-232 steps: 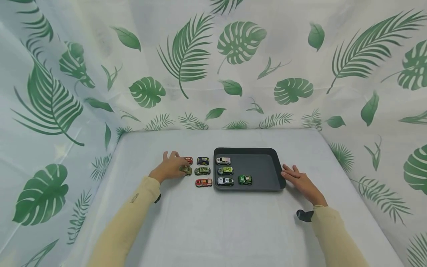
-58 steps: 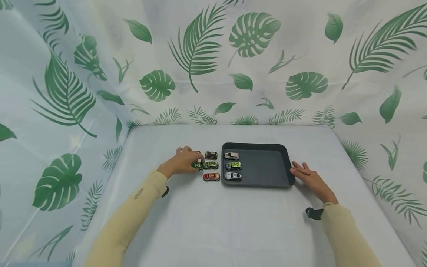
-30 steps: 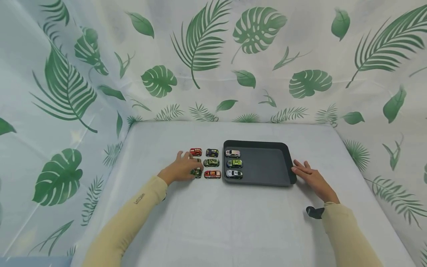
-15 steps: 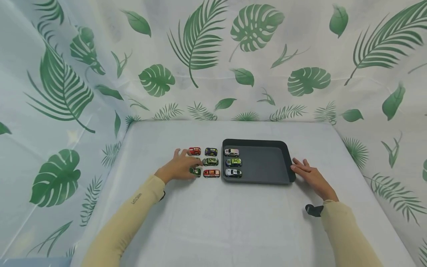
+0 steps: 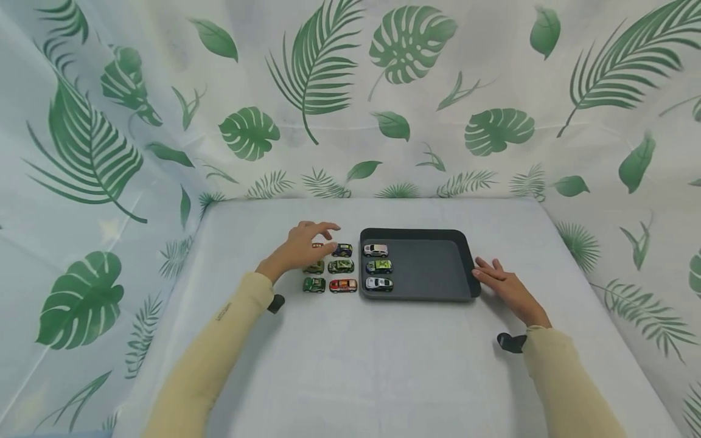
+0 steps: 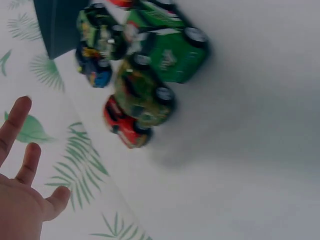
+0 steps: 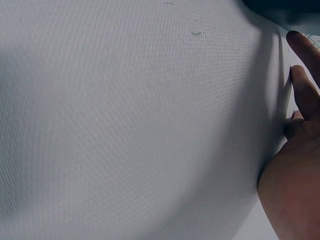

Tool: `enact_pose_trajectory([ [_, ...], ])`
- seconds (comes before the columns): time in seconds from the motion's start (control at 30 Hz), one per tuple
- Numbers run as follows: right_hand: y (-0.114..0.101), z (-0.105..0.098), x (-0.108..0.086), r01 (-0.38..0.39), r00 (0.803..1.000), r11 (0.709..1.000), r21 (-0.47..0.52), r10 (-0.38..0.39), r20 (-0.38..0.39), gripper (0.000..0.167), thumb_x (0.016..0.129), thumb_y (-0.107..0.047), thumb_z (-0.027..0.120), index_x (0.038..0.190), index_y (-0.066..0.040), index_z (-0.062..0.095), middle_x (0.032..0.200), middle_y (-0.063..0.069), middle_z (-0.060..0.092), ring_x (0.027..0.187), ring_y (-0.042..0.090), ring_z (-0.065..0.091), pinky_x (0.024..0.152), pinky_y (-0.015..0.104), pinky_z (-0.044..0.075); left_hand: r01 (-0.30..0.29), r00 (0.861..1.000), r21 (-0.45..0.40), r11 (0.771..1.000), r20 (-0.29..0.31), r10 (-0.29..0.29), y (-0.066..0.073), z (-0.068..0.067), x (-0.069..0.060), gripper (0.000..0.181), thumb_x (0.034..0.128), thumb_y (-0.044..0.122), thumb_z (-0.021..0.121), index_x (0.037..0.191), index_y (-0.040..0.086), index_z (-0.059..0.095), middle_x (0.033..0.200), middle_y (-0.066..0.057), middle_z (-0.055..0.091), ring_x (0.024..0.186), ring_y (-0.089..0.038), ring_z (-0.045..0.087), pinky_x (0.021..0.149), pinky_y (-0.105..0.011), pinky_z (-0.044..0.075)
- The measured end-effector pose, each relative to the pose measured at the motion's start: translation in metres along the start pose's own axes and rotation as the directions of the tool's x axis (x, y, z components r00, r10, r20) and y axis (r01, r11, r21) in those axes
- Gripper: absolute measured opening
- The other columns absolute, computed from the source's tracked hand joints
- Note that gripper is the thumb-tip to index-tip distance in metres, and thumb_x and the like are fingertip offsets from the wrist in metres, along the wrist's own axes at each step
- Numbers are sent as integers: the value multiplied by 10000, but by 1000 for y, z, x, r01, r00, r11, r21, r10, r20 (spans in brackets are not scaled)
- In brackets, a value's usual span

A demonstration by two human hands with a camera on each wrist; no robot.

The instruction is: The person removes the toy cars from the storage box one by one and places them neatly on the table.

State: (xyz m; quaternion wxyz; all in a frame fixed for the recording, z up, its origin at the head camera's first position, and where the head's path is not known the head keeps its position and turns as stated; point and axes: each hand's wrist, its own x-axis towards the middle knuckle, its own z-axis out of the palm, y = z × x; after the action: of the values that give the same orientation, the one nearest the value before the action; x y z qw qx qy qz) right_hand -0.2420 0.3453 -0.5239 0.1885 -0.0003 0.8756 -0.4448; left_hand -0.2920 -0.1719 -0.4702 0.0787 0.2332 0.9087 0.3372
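Observation:
My left hand (image 5: 300, 246) hovers over the far row of toy cars, fingers extended and holding nothing. Beneath it, a red toy car (image 6: 127, 125) is mostly hidden in the head view; its thumb is close to a dark blue toy car (image 5: 343, 250). Nearer me are two camouflage toy cars, one left (image 5: 314, 267) and one right (image 5: 341, 266). The front row has a green toy car (image 5: 314, 285) and an orange-red one (image 5: 343, 285). My right hand (image 5: 509, 298) rests beside the dark grey tray (image 5: 421, 294), fingertips touching its right rim.
Along the tray's left side stand a silver toy car (image 5: 376, 250), a yellow-green one (image 5: 380, 266) and a white one (image 5: 379, 284). A white cloth (image 5: 394, 365) covers the table, and a leaf-print curtain (image 5: 411, 152) hangs behind.
The green car, in the tray at first, was carried left by my left hand and set down at the front left. That hand has released it and moved away. My right hand stayed by the tray.

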Motion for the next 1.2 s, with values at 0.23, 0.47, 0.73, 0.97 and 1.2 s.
enact_pose_trajectory([
  [0.23, 2, 1, -1, 10, 1000, 1000, 11, -10, -11, 766, 1101, -490, 576, 1648, -10, 338, 1744, 118, 202, 1613, 336, -168, 1200, 737, -59, 3, 998, -106, 994, -62, -10, 24, -6, 24, 551, 1086, 447, 587, 1588, 229, 523, 1345, -53, 674, 1466, -352, 381, 1159, -678, 289],
  [0.47, 2, 2, -3, 15, 1000, 1000, 22, -15, -15, 766, 1095, -493, 589, 1650, -25, 344, 1741, 113, 212, 1618, 324, -156, 1207, 729, -52, -51, 998, -153, 987, -46, 44, 48, 6, 48, 536, 1098, 436, 565, 1590, 227, 520, 1344, -31, 674, 1475, -330, 370, 1159, -655, 303],
  [0.73, 5, 2, -1, 14, 1000, 999, 36, -13, -28, 739, 1103, -461, 584, 1646, -19, 349, 1741, 133, 203, 1617, 338, -157, 1180, 736, -126, -91, 996, -190, 977, -22, 89, 75, 24, 76, 538, 1091, 441, 580, 1585, 236, 525, 1310, -18, 686, 1490, -320, 364, 1141, -615, 342],
  [0.97, 12, 5, 3, 14, 999, 999, 50, -13, -31, 688, 1112, -393, 585, 1631, 3, 365, 1736, 141, 200, 1614, 357, -158, 1171, 724, -165, -97, 995, -167, 981, 16, 101, 89, 39, 94, 523, 1096, 386, 599, 1589, 233, 518, 1328, -13, 683, 1481, -328, 382, 1179, -626, 277],
  [1.2, 5, 1, -3, 29, 999, 999, 40, -28, -42, 698, 1092, -453, 613, 1609, -17, 439, 1737, 105, 244, 1626, 337, -117, 1210, 712, -82, -56, 996, -148, 987, 60, 65, 94, 49, 109, 536, 1089, 357, 633, 1587, 194, 522, 1356, -79, 675, 1462, -374, 383, 1183, -668, 204],
])
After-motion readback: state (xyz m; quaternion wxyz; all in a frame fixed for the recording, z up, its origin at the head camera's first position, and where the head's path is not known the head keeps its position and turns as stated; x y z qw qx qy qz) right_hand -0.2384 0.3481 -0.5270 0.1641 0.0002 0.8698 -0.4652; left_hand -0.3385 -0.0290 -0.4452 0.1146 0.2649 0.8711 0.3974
